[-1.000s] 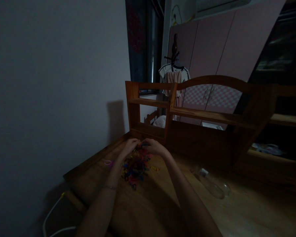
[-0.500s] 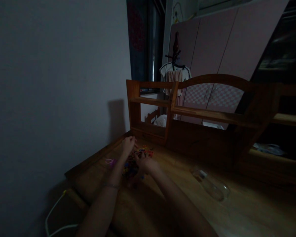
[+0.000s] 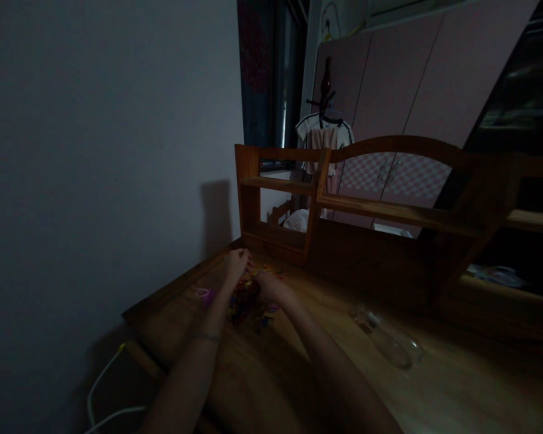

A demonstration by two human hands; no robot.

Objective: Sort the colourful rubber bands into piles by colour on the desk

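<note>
A loose heap of small, colourful pieces, too dark and small to name, lies on the wooden desk near the wall. At the heap's far left edge is my left hand, its fingers bent and drawn together; anything inside them is hidden. My right hand reaches into the heap's right side, back of the hand toward me, with its fingers hidden and dark. A small purple item with a pale loop lies left of my left forearm. Some stray pieces lie in front of my right hand.
A clear bottle lies on its side on the desk to the right. A wooden shelf rack stands along the back, and a white wall borders the left. A white cable hangs off the near left edge.
My right hand has turned and moved up into the heap, its fingers now out of sight. More pieces show in front of it. The left hand stays nearly in place.
</note>
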